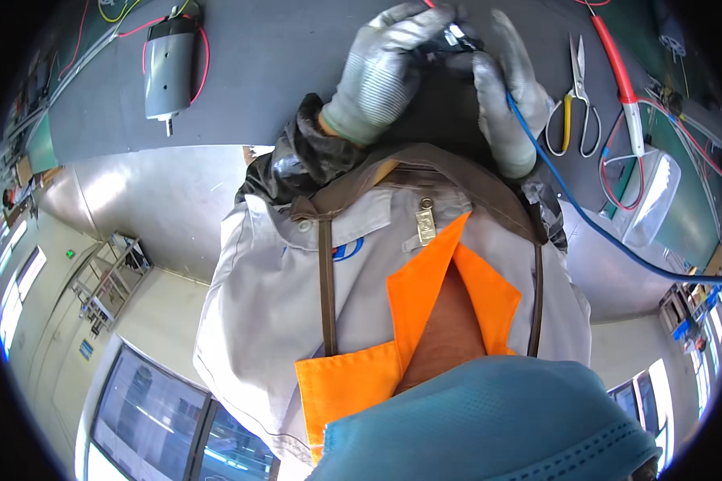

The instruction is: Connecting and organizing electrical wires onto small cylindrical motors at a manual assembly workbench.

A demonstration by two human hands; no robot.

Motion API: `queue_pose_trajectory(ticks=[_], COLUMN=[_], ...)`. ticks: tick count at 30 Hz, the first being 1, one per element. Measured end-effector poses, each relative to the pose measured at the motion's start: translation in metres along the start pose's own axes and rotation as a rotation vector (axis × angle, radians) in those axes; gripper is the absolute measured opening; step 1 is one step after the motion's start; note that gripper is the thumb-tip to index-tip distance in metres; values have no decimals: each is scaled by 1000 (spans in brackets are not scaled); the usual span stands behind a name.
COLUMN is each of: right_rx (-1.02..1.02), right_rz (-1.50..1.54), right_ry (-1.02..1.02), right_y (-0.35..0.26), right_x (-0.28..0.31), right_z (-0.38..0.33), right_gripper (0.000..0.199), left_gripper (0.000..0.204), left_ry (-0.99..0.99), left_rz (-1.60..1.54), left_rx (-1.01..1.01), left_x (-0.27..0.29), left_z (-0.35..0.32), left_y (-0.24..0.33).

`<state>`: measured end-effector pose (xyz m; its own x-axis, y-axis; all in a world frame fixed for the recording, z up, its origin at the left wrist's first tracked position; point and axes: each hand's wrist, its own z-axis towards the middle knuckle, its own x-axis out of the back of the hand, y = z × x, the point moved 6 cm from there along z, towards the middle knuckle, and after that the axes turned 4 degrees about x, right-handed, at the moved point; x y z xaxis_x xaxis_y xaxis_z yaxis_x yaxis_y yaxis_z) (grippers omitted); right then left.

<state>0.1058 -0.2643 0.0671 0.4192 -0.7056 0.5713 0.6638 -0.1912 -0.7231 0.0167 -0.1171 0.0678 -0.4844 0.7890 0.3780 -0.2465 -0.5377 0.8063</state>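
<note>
Near the top edge, my gloved left hand (381,76) has its fingers closed round a small black part (437,48) with a shiny spot on it. A bit of red wire (430,3) shows by its fingertips. My gloved right hand (509,92) meets the same part from the other side, its lower fingers at the part and other fingers raised apart. From beside the right hand a blue cord (573,196) runs down to the right. The part's exact kind is hard to make out between the gloves.
A grey cylindrical motor (168,72) with red wires lies left on the dark mat (257,72). Right of my hands are scissors (575,100) with a yellow grip, a red-and-white rod-shaped tool (618,68) on a cable, and a pale translucent object (652,196) by the table edge.
</note>
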Motion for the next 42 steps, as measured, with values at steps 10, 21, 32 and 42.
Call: queue_pose_trajectory(ticks=[10, 21, 32, 42], right_rx=[-209, -295, -406, -458], right_rz=[276, -930, 177, 789], right_ry=[-188, -564, -331, -616], right_y=[-9, 173, 117, 66], right_x=[-11, 211, 86, -30], right_z=[0, -13, 67, 194], right_gripper=[52, 64, 51, 47], left_gripper=[33, 35, 31, 45], left_ry=[90, 165, 119, 151], left_rz=[-1156, -1260, -833, -2167], left_rx=[813, 757, 714, 876], left_x=[-31, -24, -16, -45], left_z=[-14, -15, -36, -37], left_y=[-23, -40, -67, -71])
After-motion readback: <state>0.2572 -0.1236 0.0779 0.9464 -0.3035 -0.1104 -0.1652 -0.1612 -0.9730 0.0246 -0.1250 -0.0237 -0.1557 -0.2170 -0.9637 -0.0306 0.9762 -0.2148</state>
